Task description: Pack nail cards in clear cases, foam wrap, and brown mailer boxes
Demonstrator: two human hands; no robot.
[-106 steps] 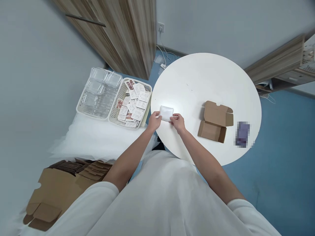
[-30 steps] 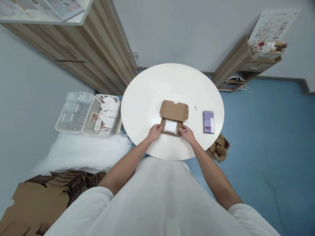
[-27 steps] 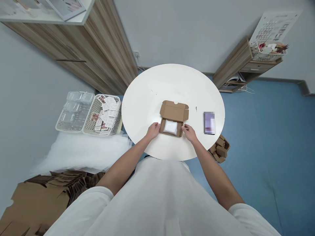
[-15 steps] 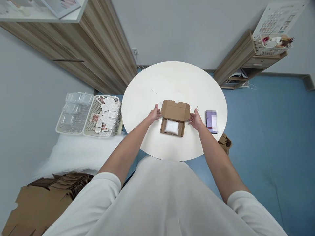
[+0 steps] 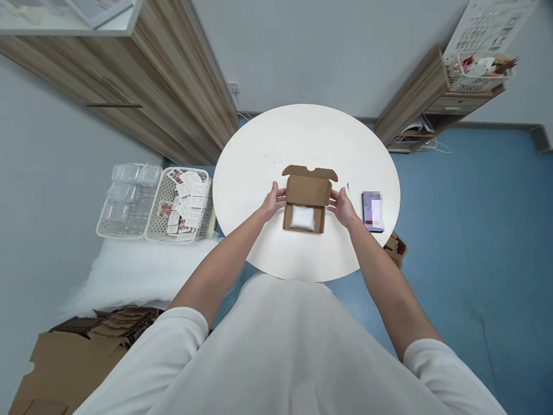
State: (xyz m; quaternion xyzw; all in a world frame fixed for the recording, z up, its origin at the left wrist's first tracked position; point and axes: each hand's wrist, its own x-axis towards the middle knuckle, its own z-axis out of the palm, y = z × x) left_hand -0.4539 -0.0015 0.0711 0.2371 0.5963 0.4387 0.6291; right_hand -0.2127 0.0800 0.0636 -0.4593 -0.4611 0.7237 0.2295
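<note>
A small brown cardboard box [image 5: 307,191] sits on the round white table [image 5: 302,138], its lid raised partway over the tray. A white wrapped packet [image 5: 302,217] lies inside the tray. My left hand [image 5: 273,200] grips the lid's left side flap. My right hand [image 5: 342,206] grips the lid's right side flap. Both hands have fingers curled onto the lid.
A purple phone-like object [image 5: 372,211] lies on the table right of the box. Left of the table stand a basket of small cards [image 5: 184,203] and a tray of clear plastic shells [image 5: 126,199]. Flat cardboard blanks [image 5: 86,346] are stacked bottom left. More brown boxes [image 5: 394,249] lie on the blue floor.
The white packet went from my hands into the box tray. My hands moved from the tray's sides up to the lid, and the lid has swung from flat open to partly raised.
</note>
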